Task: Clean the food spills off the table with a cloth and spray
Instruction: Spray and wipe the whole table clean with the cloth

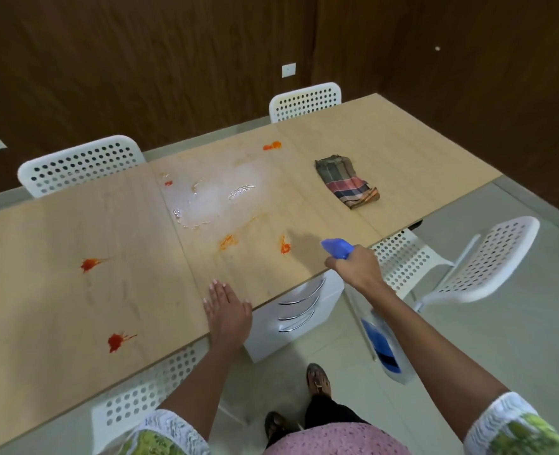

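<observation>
We see one long wooden table (114,290) made of three panels, cut off at the left edge, and we count five white perforated chairs: two behind it (81,165) (304,101), two at the near right (482,261) (399,254), and one (146,392) mostly hidden under the near edge. One white drawer unit (291,320) stands partly under the table. One wet patch (219,198) glistens on the middle panel, and we count about six red-orange sauce spills, among them (91,264), (117,341), (284,246) and (271,146). One folded plaid cloth (347,183) lies alone on the right panel, well apart from both hands. Our right hand (357,269) clenches one spray bottle (383,346) by its neck, blue nozzle (335,247) over the near edge; its body is blurred behind the forearm. Our left hand (227,310) lies flat on the table edge, fingers straight, holding nothing.
</observation>
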